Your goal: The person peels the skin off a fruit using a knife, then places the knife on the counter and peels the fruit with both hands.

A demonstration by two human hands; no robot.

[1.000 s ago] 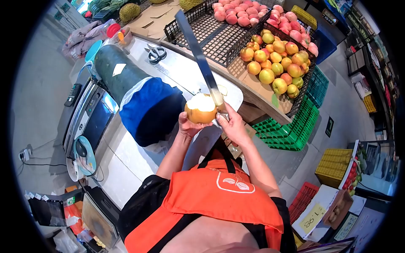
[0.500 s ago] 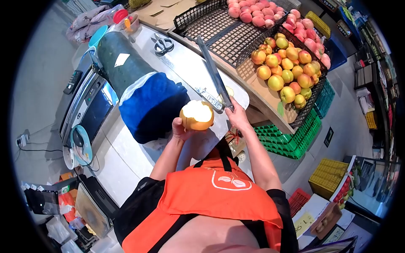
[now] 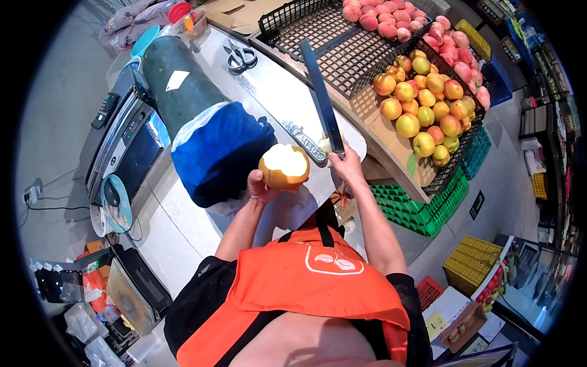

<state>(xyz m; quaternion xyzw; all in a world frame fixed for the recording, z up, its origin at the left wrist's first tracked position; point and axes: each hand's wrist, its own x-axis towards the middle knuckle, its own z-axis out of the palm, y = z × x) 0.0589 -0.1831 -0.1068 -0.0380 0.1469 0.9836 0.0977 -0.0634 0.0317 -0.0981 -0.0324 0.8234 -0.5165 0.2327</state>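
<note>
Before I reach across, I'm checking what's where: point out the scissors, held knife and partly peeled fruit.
Scissors (image 3: 242,59): head view, on handles.
Held knife (image 3: 321,98): head view, on blade.
Partly peeled fruit (image 3: 285,163): head view, pale flesh.

Grey floor (image 3: 61,116) is stretching away at ten o'clock, and pale tiles (image 3: 498,153) are spreading around three o'clock. A small dark sign (image 3: 477,205) is lying there. Bright light is falling across a white worktop (image 3: 278,79) towards twelve o'clock. Beside it, a wooden display stand (image 3: 394,166) is slanting down to three o'clock, where stocked shelves (image 3: 553,153) are lining the far edge.
</note>
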